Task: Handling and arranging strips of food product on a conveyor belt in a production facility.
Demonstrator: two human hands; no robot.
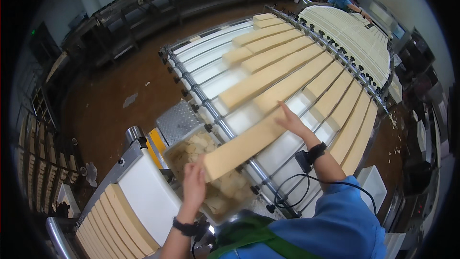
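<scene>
Between my two hands a long pale-yellow block [242, 148] is held at a slant, spanning the metal rail [215, 115] at the near edge of a laned white table. My left hand [194, 184] is closed on its near left end, above a bin. At its far right end my right hand [291, 121] grips it with the fingers stretched along the end. More long blocks [263, 79] of the same kind lie side by side in the table's lanes, parted by thin bars. The bin [168, 153] holds many broken pale pieces [220, 196].
At the lower left, several blocks [108, 216] stand in a row on a white belt [146, 177]. Beyond the rail with black knobs, another person [341, 3] works at a further laned table [345, 33]. Racks [48, 172] stand left, and dark metal benches [124, 24] at the back.
</scene>
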